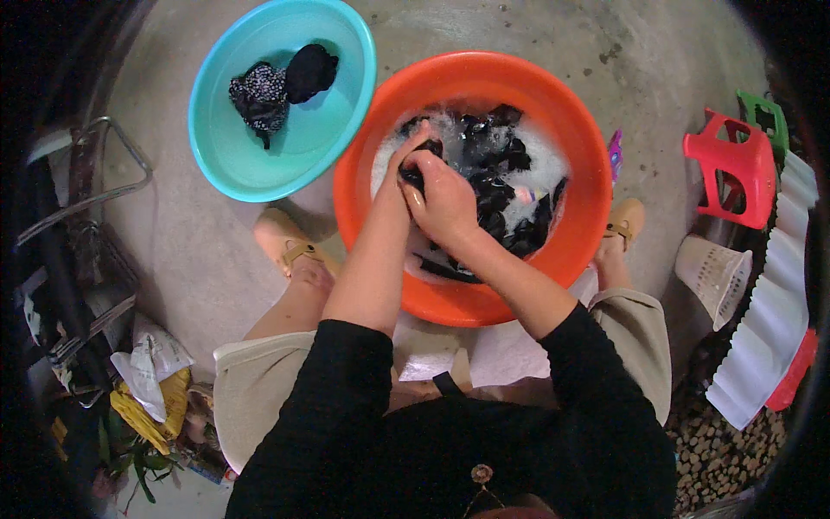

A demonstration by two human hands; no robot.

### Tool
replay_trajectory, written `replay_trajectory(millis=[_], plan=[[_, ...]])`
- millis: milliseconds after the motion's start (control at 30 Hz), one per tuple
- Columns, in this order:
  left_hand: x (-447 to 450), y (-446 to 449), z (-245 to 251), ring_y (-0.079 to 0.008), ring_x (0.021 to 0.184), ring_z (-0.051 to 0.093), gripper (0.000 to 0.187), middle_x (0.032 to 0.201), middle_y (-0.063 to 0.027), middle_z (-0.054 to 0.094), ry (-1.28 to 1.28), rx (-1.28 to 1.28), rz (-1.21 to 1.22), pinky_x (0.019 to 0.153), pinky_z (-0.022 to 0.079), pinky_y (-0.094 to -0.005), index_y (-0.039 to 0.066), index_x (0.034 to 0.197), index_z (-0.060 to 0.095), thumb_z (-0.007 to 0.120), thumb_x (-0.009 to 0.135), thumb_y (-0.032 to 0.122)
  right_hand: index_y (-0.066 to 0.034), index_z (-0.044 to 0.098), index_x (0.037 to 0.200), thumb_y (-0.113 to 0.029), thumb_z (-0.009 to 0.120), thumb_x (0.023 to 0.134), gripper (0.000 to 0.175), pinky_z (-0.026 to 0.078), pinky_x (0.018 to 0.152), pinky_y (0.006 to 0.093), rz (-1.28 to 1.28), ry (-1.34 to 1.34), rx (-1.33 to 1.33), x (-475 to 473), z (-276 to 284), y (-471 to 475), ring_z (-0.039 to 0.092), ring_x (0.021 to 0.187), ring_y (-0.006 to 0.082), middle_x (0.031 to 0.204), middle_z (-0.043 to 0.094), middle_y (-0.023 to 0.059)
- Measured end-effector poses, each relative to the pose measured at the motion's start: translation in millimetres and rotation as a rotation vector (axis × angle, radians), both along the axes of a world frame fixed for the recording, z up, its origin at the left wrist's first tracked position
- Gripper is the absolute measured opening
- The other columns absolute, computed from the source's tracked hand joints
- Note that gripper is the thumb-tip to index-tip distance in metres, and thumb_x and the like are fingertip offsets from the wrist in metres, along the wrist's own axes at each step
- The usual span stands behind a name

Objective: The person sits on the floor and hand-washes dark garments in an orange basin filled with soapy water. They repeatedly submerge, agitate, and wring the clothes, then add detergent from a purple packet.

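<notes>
An orange plastic basin [473, 314] stands on the floor between my feet, holding soapy water and several dark wet garments [496, 188]. Over its left side my left hand [412, 143] and my right hand [447, 194] are pressed together around a bunched black cloth [425, 156]. Part of that cloth is hidden by my fingers. A small pale, multicoloured item [528, 194] shows in the foam; I cannot tell what it is. Up and to the left is a turquoise basin [217, 156] with a patterned black-and-white cloth [259, 97] and a balled black cloth [312, 72] inside.
Red [733, 168] and green [765, 120] plastic stools stand at the right, near a perforated plastic basket [710, 276] and a white corrugated sheet [765, 305]. Stacked cut wood [733, 454] lies below. A bent metal frame [130, 152] and plastic bags [155, 383] are at the left.
</notes>
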State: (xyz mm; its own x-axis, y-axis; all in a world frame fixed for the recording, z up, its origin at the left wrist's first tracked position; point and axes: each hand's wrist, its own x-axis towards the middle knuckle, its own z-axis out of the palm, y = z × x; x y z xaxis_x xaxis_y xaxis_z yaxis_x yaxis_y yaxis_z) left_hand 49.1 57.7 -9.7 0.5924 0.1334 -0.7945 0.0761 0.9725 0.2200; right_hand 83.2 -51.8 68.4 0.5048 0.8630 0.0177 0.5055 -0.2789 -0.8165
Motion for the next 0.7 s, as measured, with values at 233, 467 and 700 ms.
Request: replay_trajectory(millis=[233, 467, 700], plan=[[24, -45, -1, -0.0240, 0.086, 0.065, 0.049, 0.102, -0.0110, 0.067, 0.235, 0.149, -0.094, 0.066, 0.053, -0.0410, 0.008, 0.120, 0.058, 0.052, 0.097, 0.050, -0.0126, 0.061, 0.106, -0.035, 0.059, 0.093, 0.026, 0.050, 0.072, 0.0487, -0.222, -0.093, -0.221, 95, -65, 1, 0.064, 0.087, 0.0407, 0.090, 0.068, 0.0183], [3, -34, -30, -0.0224, 0.081, 0.064, 0.019, 0.097, -0.0068, 0.063, 0.151, 0.264, 0.249, 0.061, 0.053, -0.0341, 0.010, 0.110, 0.053, 0.057, 0.099, 0.025, -0.0106, 0.047, 0.134, -0.007, 0.062, 0.083, 0.053, 0.048, 0.091, 0.0487, 0.079, -0.210, -0.181, 95, -80, -9, 0.056, 0.108, 0.0415, 0.117, 0.058, 0.0202], [-4, -39, -26, -0.0189, 0.075, 0.060, 0.019, 0.098, -0.0063, 0.061, 0.057, 0.244, 0.130, 0.052, 0.048, -0.0332, 0.012, 0.112, 0.051, 0.057, 0.095, 0.013, -0.0092, 0.048, 0.132, -0.004, 0.065, 0.077, 0.058, 0.050, 0.087, 0.0473, -0.048, -0.275, -0.279, 94, -87, -20, 0.060, 0.103, 0.0386, 0.115, 0.061, 0.0188]])
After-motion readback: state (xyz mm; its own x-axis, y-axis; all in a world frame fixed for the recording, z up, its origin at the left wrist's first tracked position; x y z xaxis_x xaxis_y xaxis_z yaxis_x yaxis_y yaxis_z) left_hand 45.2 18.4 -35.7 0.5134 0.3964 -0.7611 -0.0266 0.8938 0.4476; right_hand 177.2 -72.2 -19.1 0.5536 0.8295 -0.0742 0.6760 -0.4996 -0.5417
